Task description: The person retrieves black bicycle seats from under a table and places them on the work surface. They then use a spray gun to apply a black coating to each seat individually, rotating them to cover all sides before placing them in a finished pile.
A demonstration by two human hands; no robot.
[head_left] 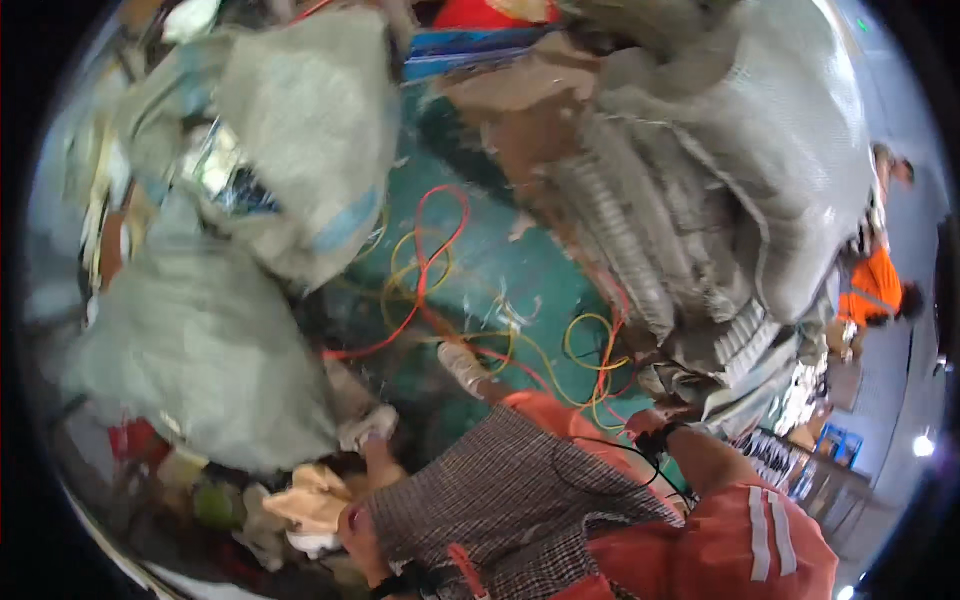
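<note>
My left hand [358,532] hangs low beside the edge of a grey checked apron [470,480], close to a tan cloth [308,497] in the pile on the left. Its fingers are blurred, and I cannot make out anything in them. My right hand [645,424], with a dark band at the wrist, reaches out near the foot of the bulky woven sacks [690,200] on the right. Its fingers are small and smeared. A thin black cable [570,482] loops from that wrist across the apron.
Red cord [425,265] and yellow cord [570,340] lie looped on the green floor [470,260] around my feet. Full woven sacks [200,350] crowd the left. Flattened cardboard [530,110] lies ahead. A person in an orange vest [870,285] is at the far right.
</note>
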